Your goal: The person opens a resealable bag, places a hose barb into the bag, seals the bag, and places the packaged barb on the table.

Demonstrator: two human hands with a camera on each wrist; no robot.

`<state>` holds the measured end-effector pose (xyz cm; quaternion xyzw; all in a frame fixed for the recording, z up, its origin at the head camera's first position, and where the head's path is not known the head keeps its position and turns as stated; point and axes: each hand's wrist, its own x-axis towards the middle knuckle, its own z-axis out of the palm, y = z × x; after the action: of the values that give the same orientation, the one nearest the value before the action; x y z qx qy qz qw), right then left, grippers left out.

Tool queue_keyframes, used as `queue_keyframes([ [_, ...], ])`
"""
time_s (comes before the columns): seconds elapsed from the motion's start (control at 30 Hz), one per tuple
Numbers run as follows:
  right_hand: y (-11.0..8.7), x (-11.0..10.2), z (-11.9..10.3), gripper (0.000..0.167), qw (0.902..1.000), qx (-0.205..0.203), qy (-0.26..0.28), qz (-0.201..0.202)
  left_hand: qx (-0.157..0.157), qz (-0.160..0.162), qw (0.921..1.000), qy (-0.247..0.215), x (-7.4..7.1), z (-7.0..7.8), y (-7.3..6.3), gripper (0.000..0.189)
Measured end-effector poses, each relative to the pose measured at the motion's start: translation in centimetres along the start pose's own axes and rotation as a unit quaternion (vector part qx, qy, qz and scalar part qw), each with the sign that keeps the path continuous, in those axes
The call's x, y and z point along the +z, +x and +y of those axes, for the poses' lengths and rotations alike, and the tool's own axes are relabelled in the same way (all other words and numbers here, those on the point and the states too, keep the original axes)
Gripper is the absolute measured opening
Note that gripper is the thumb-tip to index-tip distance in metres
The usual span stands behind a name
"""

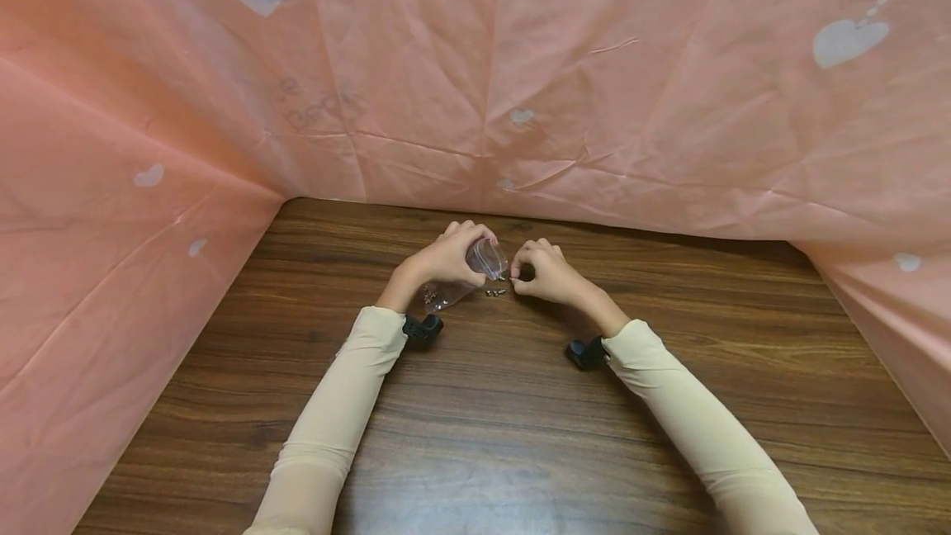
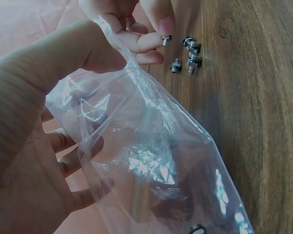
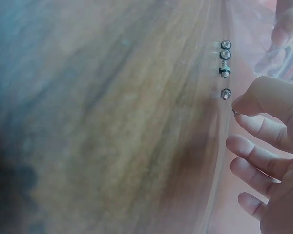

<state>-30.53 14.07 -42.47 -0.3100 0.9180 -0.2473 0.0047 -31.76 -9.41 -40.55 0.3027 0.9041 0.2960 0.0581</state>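
Head view, centre: the left hand [image 1: 449,261] grips a clear plastic bag [image 1: 459,295] near its mouth, thumb on the near side and fingers bent around the far side. The bag slopes to the lower left, where a cluster of metal pieces [image 1: 429,295] shows through the film; their number cannot be read with confidence. Just right of the bag, the right hand [image 1: 547,275] pinches 1 small metal piece [image 2: 166,40] between thumb and index finger, seen most clearly at the top of the left wrist view. Right wrist view: 4 loose fittings [image 3: 225,71] form a short line at the upper right on the desk [image 1: 461,444], near the pinching fingertips; the upper 3 lie close together, the 4th slightly apart. In the head view, 2 pale sleeves [image 1: 349,403] enter from below, each with a dark wrist device [image 1: 423,330]; a pink cloth [image 1: 416,48] with white hearts fills the upper frame.
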Motion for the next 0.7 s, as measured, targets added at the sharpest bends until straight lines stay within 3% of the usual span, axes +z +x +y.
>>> queue_keyframes([
  [0.33, -0.2, -0.8, 0.1, 0.008, 0.9990, -0.001, 0.027, 0.036, 0.006, -0.002, 1.0000, -0.002, 0.0, 0.0, -0.1, 0.063],
  [0.57, -0.3, -1.0, 0.1, 0.008, 0.9937, -0.048, 0.038, 0.094, 0.008, 0.006, 0.9999, 0.002, 0.1, 0.0, -0.2, 0.064],
  [0.7, -0.2, -1.2, -0.2, 0.008, 0.9929, -0.038, 0.041, 0.105, 0.007, 0.007, 1.0000, 0.000, 0.1, 0.0, -0.1, 0.064],
])
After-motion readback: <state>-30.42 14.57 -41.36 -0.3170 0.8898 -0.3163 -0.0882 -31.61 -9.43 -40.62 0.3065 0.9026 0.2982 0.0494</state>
